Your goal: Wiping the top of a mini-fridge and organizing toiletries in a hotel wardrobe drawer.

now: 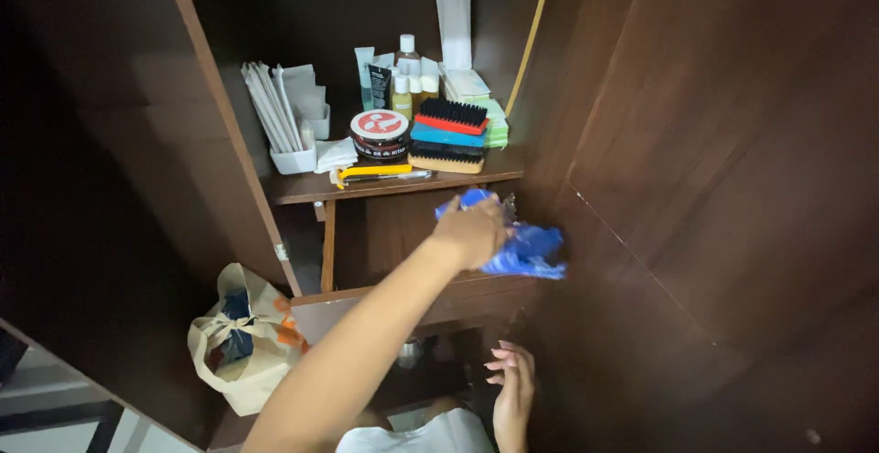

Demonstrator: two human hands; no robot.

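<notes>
The left hand was stretched out at the end of a long bare arm, fingers curled tight round a crumpled blue plastic bag. From where I stood the bag bunched out of the fist toward the right, its longer run lying roughly level, with the far end almost against the dark wooden side panel of the wardrobe. It hung in the gap under the upper shelf and just above the lower ledge; I could not tell whether its underside touched that ledge.

The right hand was much lower and nearer the body, fingers spread loosely open and holding nothing, the fingertips up against the shadowed front below the ledge. So the bag lay up and a little to the right of that free hand, well apart from it, while the left hand already had it fast.

On the upper shelf, above the bag, stood a stack of brushes in black, red, blue and tan, a round tin beside it, a yellow razor at the shelf's edge, small bottles behind, and a white holder of papers to the left. Down on the floor at the left, outside the cupboard, slumped a beige cloth tote bag.
</notes>
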